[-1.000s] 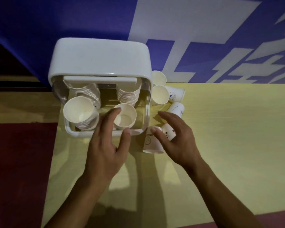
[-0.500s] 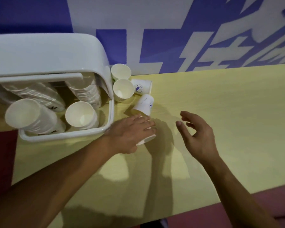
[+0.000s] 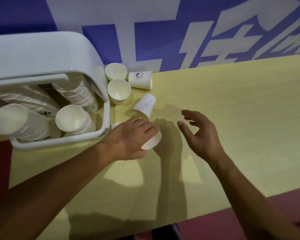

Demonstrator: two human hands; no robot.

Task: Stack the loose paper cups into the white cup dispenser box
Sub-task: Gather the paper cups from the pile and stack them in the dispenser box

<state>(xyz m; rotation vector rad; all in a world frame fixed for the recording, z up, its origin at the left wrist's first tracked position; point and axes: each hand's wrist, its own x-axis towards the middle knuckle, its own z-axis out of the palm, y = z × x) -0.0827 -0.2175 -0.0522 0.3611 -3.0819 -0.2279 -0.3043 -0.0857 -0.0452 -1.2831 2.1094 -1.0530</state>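
Note:
The white cup dispenser box (image 3: 47, 54) stands at the left of the yellow table, its open front holding several stacks of paper cups (image 3: 73, 118). My left hand (image 3: 132, 137) grips a loose paper cup (image 3: 152, 141) lying on its side just right of the box. Another cup (image 3: 145, 104) lies tipped just beyond it. Two upright cups (image 3: 119, 90) (image 3: 115, 71) and one cup on its side (image 3: 140, 79) sit by the wall. My right hand (image 3: 199, 134) hovers open, to the right of the held cup, holding nothing.
A blue and white wall banner (image 3: 180, 32) runs along the table's far edge. The yellow tabletop (image 3: 232, 110) stretches right of the cups. A dark red floor (image 3: 215, 224) shows below the table's near edge.
My left hand left the box and moved right to grip the loose cup on the table. My right hand released that cup and drew back to the right. The view shifted right.

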